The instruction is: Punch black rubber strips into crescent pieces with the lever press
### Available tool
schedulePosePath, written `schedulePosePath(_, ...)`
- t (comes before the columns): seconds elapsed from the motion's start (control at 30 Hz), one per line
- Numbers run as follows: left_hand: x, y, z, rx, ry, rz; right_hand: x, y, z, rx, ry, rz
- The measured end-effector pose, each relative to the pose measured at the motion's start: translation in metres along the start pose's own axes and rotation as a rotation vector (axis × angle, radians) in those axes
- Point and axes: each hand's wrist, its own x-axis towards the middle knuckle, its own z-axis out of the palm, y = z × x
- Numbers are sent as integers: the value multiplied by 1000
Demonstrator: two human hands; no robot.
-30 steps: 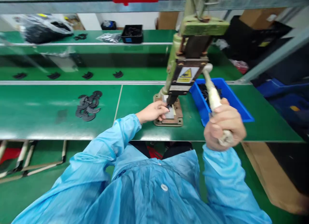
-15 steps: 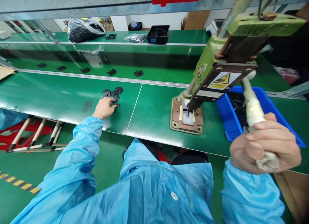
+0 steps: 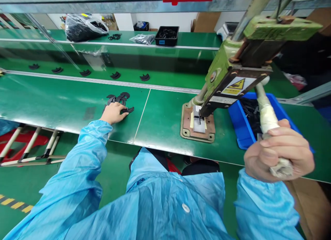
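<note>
My left hand is over the green bench, its thumb and fingers closed on a curved black plastic part. Right behind that hand lies a small pile of similar black parts. My right hand is wrapped round the taped lever handle of a green hand press. Under the ram of the press, a pale fixture sits on the copper-coloured base plate, with a dark piece at its top.
A blue bin of black parts stands right of the press. Several curved black parts lie in a row along the strip behind the bench. On the back shelf are a black tray and a plastic bag.
My left hand has drawn a curved black part out to the right of the pile. My right hand stays on the lever. The view has shifted slightly.
</note>
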Motion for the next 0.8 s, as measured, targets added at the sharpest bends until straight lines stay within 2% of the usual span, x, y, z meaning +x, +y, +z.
schedulePosePath(0.17, 14, 23, -7, -46, -35, 182, 2, -12, 0, -54, -55, 37)
schedulePosePath(0.27, 23, 36, -4, -189, -32, 192, 5, -23, -3, -101, -147, 94)
schedulePosePath(0.37, 27, 59, -2, -288, -36, 172, 7, -31, -7, -111, -226, 124)
schedulePosePath(0.57, 28, 132, -5, -444, -77, 113, 7, -34, -11, -105, -273, 131)
schedulePosePath(0.8, 35, 212, -4, -844, -239, 114, 8, -35, -11, -103, -298, 130)
